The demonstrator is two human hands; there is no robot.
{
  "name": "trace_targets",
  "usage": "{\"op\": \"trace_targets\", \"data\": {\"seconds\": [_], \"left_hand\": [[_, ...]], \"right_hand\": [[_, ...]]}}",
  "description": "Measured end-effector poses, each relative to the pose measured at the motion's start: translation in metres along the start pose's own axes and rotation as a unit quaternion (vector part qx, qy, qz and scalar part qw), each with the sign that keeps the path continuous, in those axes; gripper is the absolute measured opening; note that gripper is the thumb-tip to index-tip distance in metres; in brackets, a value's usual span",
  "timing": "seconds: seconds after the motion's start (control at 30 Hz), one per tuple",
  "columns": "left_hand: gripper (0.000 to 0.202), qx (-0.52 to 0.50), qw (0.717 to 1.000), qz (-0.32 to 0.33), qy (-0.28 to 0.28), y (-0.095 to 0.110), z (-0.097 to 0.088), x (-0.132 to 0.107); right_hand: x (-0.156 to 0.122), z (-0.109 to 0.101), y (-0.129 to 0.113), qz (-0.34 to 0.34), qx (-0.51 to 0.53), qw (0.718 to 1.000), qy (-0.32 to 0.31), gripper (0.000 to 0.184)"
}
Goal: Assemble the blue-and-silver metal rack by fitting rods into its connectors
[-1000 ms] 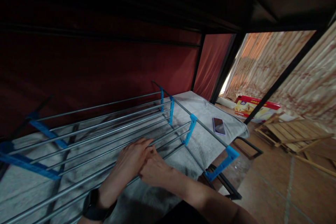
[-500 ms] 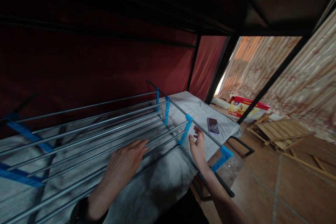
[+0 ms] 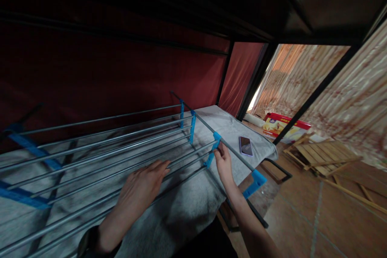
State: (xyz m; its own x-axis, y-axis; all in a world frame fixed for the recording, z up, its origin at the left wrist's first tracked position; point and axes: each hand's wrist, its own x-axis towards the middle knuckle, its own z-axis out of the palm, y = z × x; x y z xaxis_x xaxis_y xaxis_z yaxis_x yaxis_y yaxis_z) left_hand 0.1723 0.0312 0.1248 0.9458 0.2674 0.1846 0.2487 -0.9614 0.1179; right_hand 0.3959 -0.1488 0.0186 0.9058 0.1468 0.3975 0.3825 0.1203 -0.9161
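A clothes drying rack with grey metal rods (image 3: 133, 145) and blue plastic brackets (image 3: 192, 127) lies across a bed with a grey cover (image 3: 190, 197). My left hand (image 3: 146, 183) rests palm down over the front rods, its fingers stretched out to the right; the thumb is hidden. At the rack's right end, my right hand (image 3: 223, 163) has thumb and fingers closed on a blue bracket (image 3: 215, 147), just below the side bar. Another blue bracket (image 3: 255, 183) sits at the near corner of that bar.
A phone (image 3: 246, 146) lies on the cover to the right of the rack. Dark bed-frame posts and a low upper deck enclose the space. On the tiled floor (image 3: 296, 217) are a red and yellow box (image 3: 282, 127) and a slatted wooden piece (image 3: 329, 153).
My right hand has moved slightly left and up and closed on the bracket; its fingers stood apart before. My left hand stays nearly in place on the rods.
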Motion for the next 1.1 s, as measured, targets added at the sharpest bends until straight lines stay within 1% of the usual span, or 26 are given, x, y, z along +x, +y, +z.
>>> {"op": "trace_targets", "data": {"seconds": [0.17, 0.3, 0.5, 0.77, 0.87, 1.0, 1.07, 1.1], "left_hand": [[0.041, 0.004, 1.000, 0.003, -0.010, 0.000, 0.001, -0.002], [0.041, 0.007, 1.000, -0.016, -0.016, 0.006, -0.004, -0.004], [0.042, -0.020, 0.999, -0.021, -0.018, 0.014, -0.012, -0.005], [0.042, -0.026, 0.999, -0.029, -0.035, 0.014, -0.010, -0.010], [0.040, -0.023, 0.999, -0.023, -0.031, 0.014, -0.011, -0.010], [0.036, -0.036, 0.999, -0.040, -0.011, 0.016, -0.012, -0.010], [0.033, -0.046, 0.998, -0.045, 0.003, 0.021, -0.013, -0.014], [0.031, -0.050, 0.998, -0.044, 0.011, 0.023, -0.014, -0.017]], "right_hand": [[-0.001, 0.002, -0.002, -0.001, -0.004, 1.000, 0.007, 0.054], [-0.002, 0.003, -0.004, -0.005, -0.017, 1.000, 0.004, 0.053], [-0.004, 0.005, -0.007, 0.004, -0.016, 1.000, 0.010, 0.054], [-0.013, 0.005, -0.012, -0.016, -0.050, 0.999, -0.003, 0.054], [-0.012, 0.007, -0.014, -0.020, -0.055, 0.998, -0.005, 0.053], [-0.011, 0.010, -0.013, -0.023, -0.057, 0.998, -0.013, 0.058], [-0.018, 0.007, -0.009, -0.013, -0.052, 0.999, -0.012, 0.063], [-0.024, 0.003, -0.007, -0.008, -0.052, 0.999, 0.002, 0.064]]}}
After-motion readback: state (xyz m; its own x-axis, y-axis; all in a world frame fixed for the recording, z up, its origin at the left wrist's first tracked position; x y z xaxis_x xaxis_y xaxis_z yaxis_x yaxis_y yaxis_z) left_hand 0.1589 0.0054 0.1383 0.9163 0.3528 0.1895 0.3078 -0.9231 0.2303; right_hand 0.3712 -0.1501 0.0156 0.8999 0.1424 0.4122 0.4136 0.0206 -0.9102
